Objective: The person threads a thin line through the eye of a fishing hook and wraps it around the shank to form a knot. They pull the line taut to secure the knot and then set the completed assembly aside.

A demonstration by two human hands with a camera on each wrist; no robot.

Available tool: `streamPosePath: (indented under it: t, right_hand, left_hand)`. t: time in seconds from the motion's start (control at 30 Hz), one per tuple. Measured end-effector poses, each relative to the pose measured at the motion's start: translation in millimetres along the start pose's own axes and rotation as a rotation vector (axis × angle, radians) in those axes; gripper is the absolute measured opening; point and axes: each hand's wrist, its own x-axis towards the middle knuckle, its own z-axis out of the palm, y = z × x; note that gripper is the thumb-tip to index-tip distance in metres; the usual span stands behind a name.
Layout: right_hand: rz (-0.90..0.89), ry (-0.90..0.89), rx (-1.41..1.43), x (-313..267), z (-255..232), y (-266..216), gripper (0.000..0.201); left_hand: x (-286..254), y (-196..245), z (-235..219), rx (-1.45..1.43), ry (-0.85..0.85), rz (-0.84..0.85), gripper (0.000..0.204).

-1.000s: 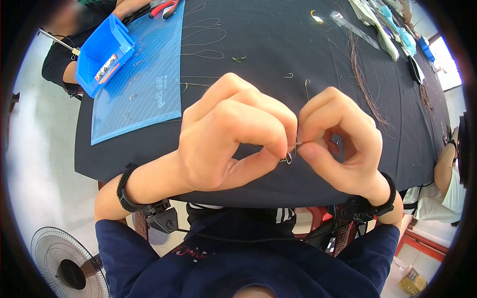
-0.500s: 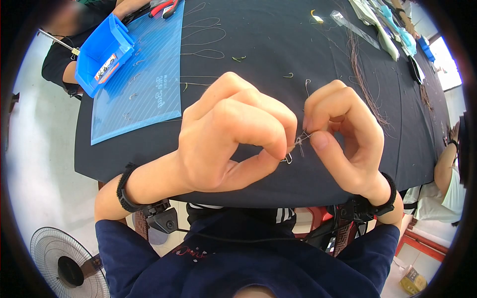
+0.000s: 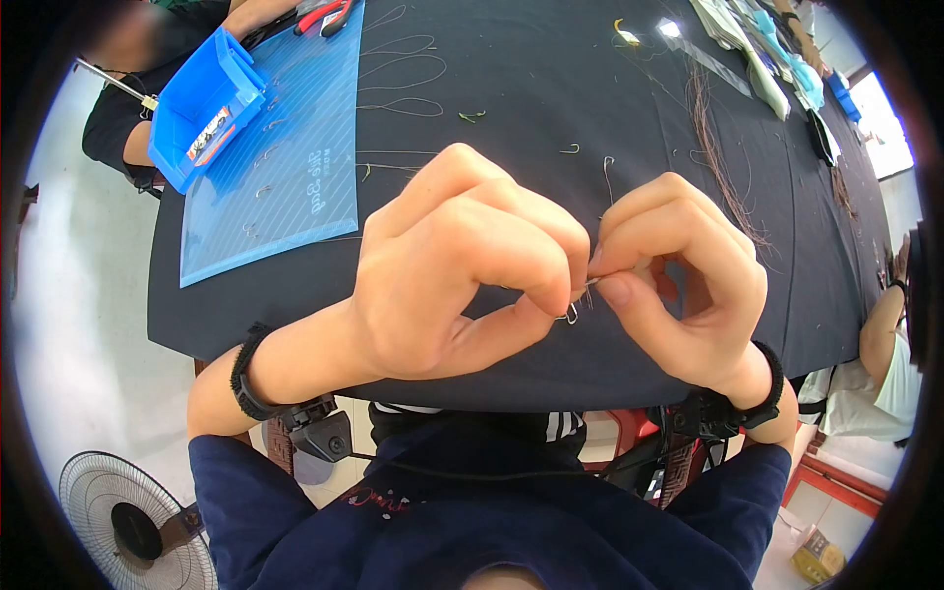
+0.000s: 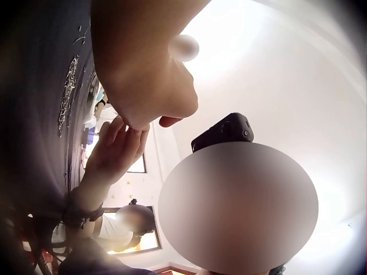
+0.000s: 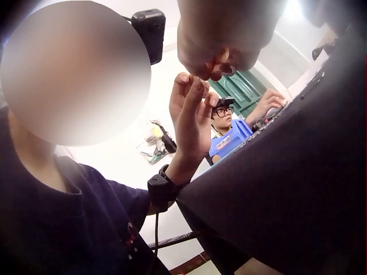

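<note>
In the head view the left hand pinches a small metal hook, whose bend sticks out below the thumb and forefinger. The right hand pinches thin thread just beside it, fingertips almost touching the left ones. Between the hands only a short piece of thread shows, with loose ends hanging down. The other fingers of both hands are curled. In the right wrist view the left hand is raised with thumb and forefinger together; the fingertips hide what lies between them.
A blue bin stands on a blue sheet holding several hooks, their looped threads reaching onto the black table. Red-handled pliers lie at its top. Loose hooks and a brown thread bundle lie beyond the hands. Other people sit around.
The right hand moved slightly away to the right, showing crossed thread, then came back close to the left fingertips. The left hand has stayed almost still with the hook.
</note>
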Motion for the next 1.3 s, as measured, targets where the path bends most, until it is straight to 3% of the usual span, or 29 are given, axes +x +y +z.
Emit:
streamPosePath:
  t: [0.47,1.3]
  right_hand:
    - [0.261,-0.021,0.259,-5.0,0.0,-1.2,0.006]
    - [0.191,-0.038,0.189,-4.1,-1.1,0.1,0.006]
  left_hand:
    - [0.2,0.4,1.9,-0.030,0.041,-0.032,0.048]
    - [1.2,-0.3,3.5,-0.028,0.049,-0.030,0.050]
